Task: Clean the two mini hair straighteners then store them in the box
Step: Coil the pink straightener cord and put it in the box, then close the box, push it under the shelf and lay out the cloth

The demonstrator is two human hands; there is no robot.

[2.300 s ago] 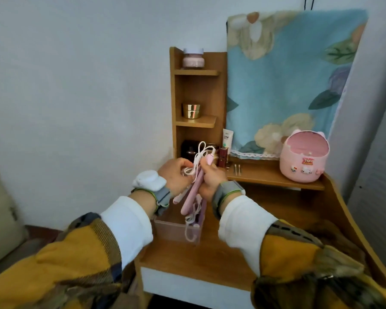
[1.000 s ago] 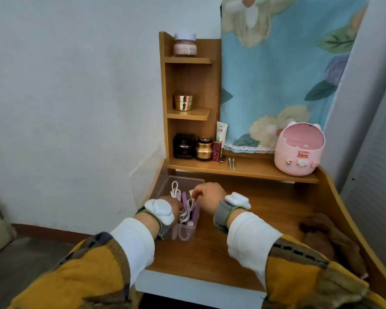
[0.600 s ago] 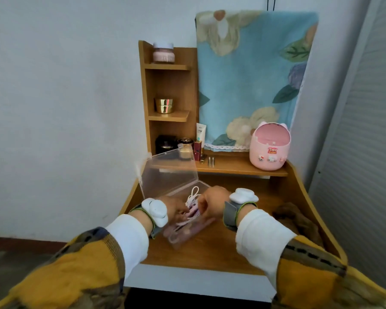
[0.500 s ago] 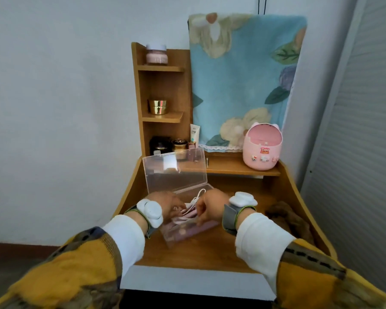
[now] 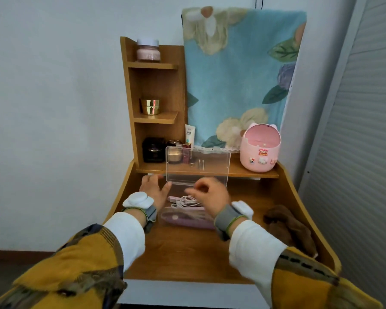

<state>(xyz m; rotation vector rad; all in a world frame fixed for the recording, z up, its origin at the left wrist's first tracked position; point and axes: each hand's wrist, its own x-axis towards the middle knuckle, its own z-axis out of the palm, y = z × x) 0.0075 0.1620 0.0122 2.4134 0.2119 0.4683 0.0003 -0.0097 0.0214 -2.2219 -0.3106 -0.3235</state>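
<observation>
Head view. On the desk [image 5: 187, 253], a clear box [image 5: 187, 225], its lid [image 5: 210, 168] swung up and standing near upright along the far edge. Inside, both tools lying left to right: mauve straightener [image 5: 183, 218] along the near wall, pale straightener [image 5: 172, 199] behind it, tip toward the box's left end. White cords [image 5: 187, 201] coiled loosely on top, around the middle of the box.

Left hand [image 5: 154, 189] palm down just left of the box, fingers straight and spread, gripping nothing. Thumb close to the lid's lower left corner; touching or apart, cannot tell. Right hand [image 5: 211, 192] hovering over the box's middle, above the cords, back toward the camera, fingers loosely curled, thumb pointing left. Blurred, so pinching cord or holding nothing, cannot tell. White pod [image 5: 136, 198] strapped on each wrist.

Brown cloth [image 5: 288, 226] heaped by the desk's right edge, well apart from the box. Pink bin [image 5: 260, 152] on the shelf [image 5: 243, 172] behind the lid, to its right.
</observation>
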